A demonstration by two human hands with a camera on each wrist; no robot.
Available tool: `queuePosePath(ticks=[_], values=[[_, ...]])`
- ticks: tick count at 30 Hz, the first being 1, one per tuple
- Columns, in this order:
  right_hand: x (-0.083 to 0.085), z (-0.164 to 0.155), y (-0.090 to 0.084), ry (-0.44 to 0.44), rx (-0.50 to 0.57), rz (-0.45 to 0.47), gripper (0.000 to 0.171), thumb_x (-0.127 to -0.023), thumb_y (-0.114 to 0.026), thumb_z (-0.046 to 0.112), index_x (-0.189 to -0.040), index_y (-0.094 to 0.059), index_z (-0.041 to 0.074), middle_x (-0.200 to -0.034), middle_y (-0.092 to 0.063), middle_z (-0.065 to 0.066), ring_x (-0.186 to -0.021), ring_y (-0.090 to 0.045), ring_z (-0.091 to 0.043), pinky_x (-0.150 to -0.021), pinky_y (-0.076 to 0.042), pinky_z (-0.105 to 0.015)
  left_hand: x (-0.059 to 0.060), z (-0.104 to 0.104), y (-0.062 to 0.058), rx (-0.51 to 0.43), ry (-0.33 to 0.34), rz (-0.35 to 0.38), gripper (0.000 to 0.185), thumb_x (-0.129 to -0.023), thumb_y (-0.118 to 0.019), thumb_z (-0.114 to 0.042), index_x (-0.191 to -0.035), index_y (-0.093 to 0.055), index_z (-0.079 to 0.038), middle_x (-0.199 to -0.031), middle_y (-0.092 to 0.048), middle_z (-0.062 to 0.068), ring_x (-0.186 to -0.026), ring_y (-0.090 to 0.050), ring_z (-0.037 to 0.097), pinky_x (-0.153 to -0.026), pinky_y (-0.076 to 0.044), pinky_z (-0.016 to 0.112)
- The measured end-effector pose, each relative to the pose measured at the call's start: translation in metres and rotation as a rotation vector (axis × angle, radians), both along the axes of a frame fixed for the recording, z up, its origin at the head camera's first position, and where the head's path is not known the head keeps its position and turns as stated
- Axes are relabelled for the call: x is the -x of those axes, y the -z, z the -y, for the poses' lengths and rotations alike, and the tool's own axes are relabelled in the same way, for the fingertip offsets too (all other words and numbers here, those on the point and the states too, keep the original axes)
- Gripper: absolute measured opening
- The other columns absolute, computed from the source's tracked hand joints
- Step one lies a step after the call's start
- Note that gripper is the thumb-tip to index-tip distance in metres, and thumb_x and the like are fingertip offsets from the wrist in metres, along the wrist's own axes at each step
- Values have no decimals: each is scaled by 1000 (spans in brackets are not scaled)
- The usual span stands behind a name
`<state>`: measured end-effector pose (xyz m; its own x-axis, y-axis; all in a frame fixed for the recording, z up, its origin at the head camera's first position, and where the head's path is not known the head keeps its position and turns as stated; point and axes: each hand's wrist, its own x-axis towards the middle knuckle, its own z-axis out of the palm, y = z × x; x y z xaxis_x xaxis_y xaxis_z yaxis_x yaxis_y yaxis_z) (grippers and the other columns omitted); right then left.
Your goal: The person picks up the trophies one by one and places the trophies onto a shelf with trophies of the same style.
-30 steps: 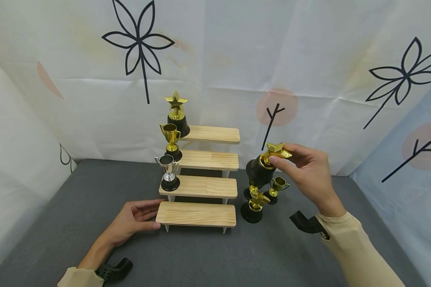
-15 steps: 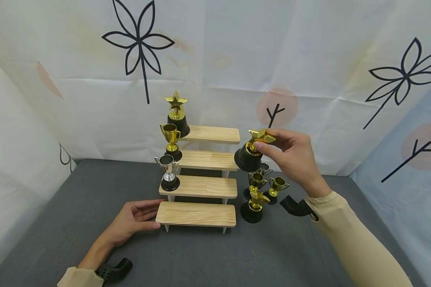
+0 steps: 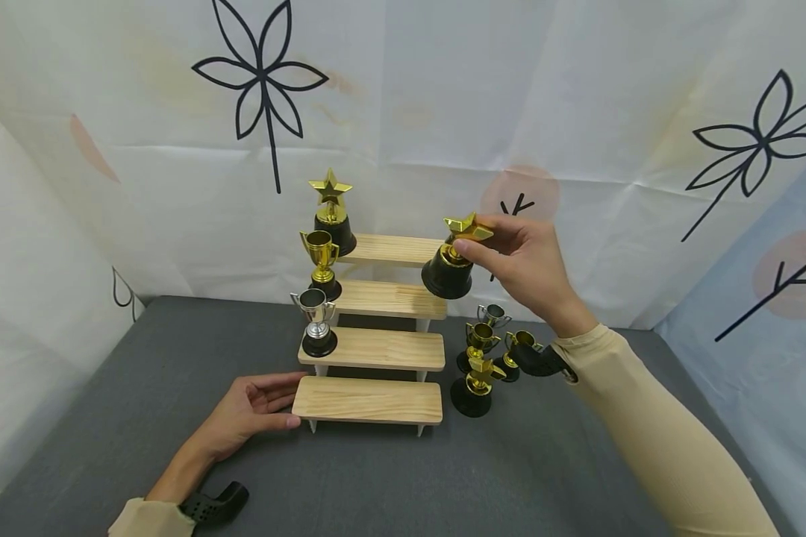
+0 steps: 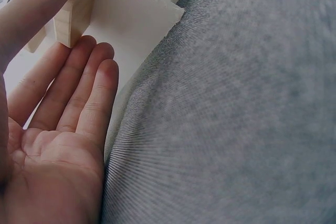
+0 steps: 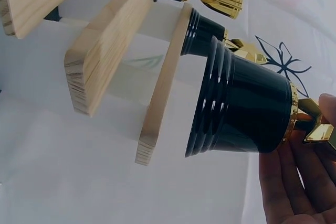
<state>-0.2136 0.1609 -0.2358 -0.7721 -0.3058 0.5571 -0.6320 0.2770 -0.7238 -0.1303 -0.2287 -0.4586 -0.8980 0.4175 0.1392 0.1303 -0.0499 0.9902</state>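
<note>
My right hand (image 3: 525,257) pinches the gold star top of a star trophy (image 3: 447,277) between thumb and fingers. The trophy's black base tilts in the air, in front of the right end of the top step in the head view. In the right wrist view, the base (image 5: 241,100) hangs beside the end of the top board (image 5: 163,95). My left hand (image 3: 251,412) lies at the left end of the lowest step (image 3: 366,400) of a wooden shelf. Its fingers (image 4: 68,93) are nearly straight, the fingertips right at the board, and the thumb overlaps the board's end in the left wrist view.
Down the shelf's left side stand a gold star trophy (image 3: 332,212), a gold cup (image 3: 321,257) and a silver cup (image 3: 317,321), one per step. Right of the shelf, a small star trophy (image 3: 473,388) stands with several cups (image 3: 481,339) on the grey table (image 3: 510,477).
My right hand has carried the star trophy up and left, from above the cups to the shelf's upper right end. The left hand stays in place.
</note>
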Motion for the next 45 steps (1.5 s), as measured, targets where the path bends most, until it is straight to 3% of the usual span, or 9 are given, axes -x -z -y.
queuePosePath(ticks=[4,10,16,31,45], values=[[6,4,-2,-19,3,8,26,-89,-76,0,-115,-74,-5,-101,-73,-17,-84,-72,-16,-68,-56,-21,0,-1,-1,9,-8,8,68,-84,-77,9,-140,-42,22,-142,-42,44,-121,-62,13,-101,-54,30],[17,13,-7,-13,-4,46,30,-90,-77,3,-119,-72,-4,-107,-73,-18,-89,-73,-13,-84,-61,-25,0,-1,-1,6,-7,9,69,-83,-77,9,-140,-41,23,-141,-42,44,-121,-62,13,-102,-54,30],[26,22,-10,-39,-2,58,31,-91,-77,5,-120,-72,-4,-108,-73,-18,-92,-73,-16,-87,-61,-29,0,0,0,-4,-5,7,69,-83,-77,10,-140,-41,23,-141,-43,43,-121,-63,13,-102,-54,31],[45,48,-12,-62,-11,59,25,-92,-77,9,-115,-76,-1,-104,-74,-18,-83,-72,-19,-82,-60,-29,1,1,0,-14,-2,0,67,-83,-76,11,-140,-42,23,-141,-46,41,-121,-63,15,-101,-54,31],[61,70,-11,-72,-29,93,31,-93,-76,9,-122,-72,-2,-108,-74,-16,-91,-72,-21,-85,-62,-32,1,0,0,-2,-11,-2,68,-82,-77,11,-139,-42,23,-140,-45,42,-121,-63,14,-102,-53,30]])
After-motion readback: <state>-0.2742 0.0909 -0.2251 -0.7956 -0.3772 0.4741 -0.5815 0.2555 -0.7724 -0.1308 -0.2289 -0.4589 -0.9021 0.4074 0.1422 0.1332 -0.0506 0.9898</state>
